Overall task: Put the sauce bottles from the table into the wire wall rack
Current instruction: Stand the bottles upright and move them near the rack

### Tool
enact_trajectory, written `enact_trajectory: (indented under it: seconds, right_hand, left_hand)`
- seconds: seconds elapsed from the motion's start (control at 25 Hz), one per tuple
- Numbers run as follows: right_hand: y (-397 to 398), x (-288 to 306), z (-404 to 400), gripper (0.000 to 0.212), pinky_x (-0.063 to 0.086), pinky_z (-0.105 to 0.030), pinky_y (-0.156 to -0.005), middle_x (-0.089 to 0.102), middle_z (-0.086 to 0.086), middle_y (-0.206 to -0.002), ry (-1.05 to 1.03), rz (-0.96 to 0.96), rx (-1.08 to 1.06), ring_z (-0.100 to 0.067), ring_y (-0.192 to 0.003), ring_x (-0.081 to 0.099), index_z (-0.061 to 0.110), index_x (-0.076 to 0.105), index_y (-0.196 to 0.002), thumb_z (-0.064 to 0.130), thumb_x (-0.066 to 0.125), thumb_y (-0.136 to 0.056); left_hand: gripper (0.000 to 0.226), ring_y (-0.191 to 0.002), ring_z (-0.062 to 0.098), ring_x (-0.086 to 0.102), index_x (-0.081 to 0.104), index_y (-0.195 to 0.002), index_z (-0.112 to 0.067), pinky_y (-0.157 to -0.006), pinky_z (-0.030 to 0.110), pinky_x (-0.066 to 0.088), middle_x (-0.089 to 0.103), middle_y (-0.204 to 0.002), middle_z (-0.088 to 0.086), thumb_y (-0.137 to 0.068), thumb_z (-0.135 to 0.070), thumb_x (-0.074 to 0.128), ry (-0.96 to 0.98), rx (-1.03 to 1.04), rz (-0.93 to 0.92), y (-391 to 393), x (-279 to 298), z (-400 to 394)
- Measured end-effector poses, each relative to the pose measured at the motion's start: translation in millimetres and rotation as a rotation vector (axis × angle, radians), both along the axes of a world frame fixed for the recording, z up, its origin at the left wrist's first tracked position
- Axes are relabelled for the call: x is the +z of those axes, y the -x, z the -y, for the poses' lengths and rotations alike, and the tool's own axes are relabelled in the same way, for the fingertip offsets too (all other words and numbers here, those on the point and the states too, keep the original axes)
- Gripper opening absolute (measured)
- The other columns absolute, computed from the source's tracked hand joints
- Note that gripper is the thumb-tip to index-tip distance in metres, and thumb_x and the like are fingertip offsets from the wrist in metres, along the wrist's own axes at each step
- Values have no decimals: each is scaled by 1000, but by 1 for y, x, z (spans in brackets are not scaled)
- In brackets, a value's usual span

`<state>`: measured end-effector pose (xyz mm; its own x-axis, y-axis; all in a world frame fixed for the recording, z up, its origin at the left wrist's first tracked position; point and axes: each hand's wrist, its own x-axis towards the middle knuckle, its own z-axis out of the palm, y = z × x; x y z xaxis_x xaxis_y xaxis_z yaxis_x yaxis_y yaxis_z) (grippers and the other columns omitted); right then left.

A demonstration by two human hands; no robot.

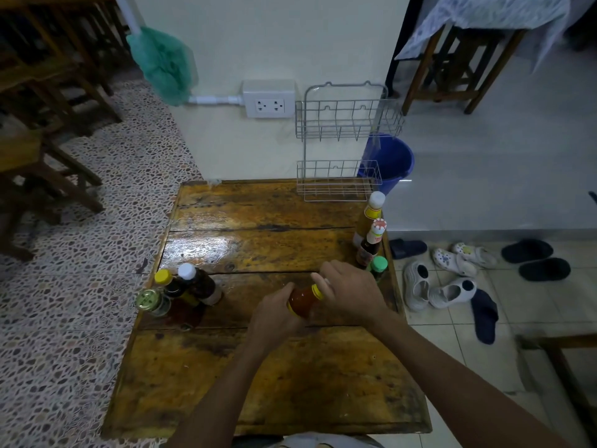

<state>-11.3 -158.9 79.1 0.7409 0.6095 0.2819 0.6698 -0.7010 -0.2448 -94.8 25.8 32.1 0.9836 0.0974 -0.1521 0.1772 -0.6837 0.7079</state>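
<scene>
Two hands clamped on orange sauce bottle (pixel 303 302) near tabletop (pixel 258 221) middle: left hand (pixel 274 315) round body, right hand (pixel 350 291) over yellow cap. Beyond bottle, bare wood up to wire wall rack (pixel 342 140) at far edge. Labels probably too blurred to read.

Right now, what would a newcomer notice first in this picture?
Both hands meet over the middle of the wooden table: the left hand grips a red sauce bottle, and the right hand is at its yellow cap. Behind, the wire rack on the wall has nothing in it; more bottles stand at the table's left and right edges.
</scene>
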Motion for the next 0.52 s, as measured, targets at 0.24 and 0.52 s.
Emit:
enact_trajectory:
  seconds: [0.24,0.52]
  right_hand:
    - [1,-2,-6,34,48,-41,-45,56,2,-65,-17,-172,-102,-18,-50,54,20,49,-90,40,28,-107]
    - [0,-10,-15,42,49,-43,-78,56,-10,-90,172,-846,-386,-38,-96,64,2,63,-107,28,30,-107]
  left_hand:
    - [37,-66,9,54,42,-89,-39,-52,24,34,56,-79,-16,-71,-63,63,-257,-35,168,-4,2,-6]
    - [65,-81,22,65,66,-105,-22,-66,36,48,68,-90,0,-70,-77,74,-603,-11,179,10,-17,0]
